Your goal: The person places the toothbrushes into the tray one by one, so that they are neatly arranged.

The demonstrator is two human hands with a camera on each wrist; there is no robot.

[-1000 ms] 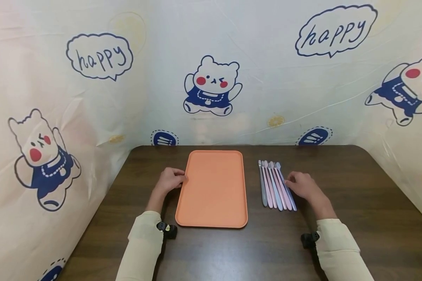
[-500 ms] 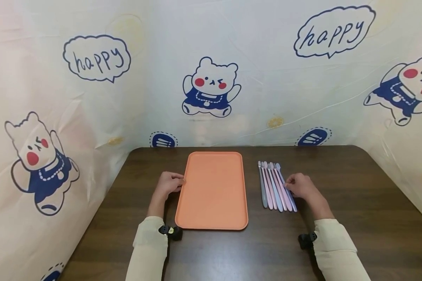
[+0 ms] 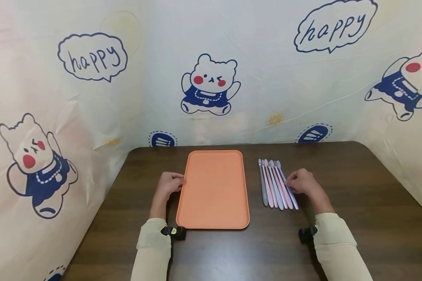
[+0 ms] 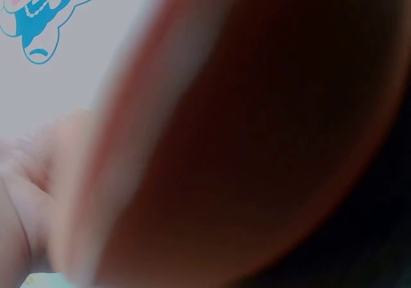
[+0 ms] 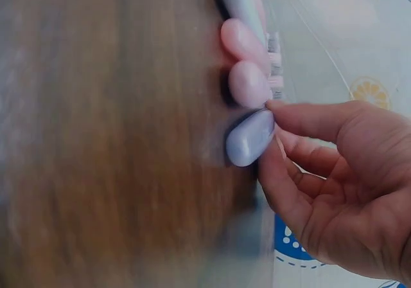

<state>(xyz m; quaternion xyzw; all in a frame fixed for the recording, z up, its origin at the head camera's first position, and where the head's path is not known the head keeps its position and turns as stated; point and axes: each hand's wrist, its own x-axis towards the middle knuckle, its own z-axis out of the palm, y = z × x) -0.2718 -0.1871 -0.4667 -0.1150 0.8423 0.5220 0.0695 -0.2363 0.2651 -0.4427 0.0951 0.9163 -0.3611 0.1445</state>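
Right hand [image 3: 304, 183] pinches the rightmost, lavender toothbrush [image 5: 247, 143], while left hand [image 3: 168, 184] grips the orange tray [image 3: 213, 191] by its left edge.

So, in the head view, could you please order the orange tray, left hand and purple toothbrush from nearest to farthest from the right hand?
1. Purple toothbrush: held by right hand.
2. Orange tray: further left.
3. Left hand: tray's left edge.

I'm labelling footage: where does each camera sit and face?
Head: head-worn, facing forward-down at the tray and toothbrushes; left hand, right hand, sleeves show.
Left wrist: worn there, facing the left hand, partly visible beside a dark blur.
Right wrist: worn there, facing the right hand and toothbrushes.
Head and right wrist share the toothbrushes.
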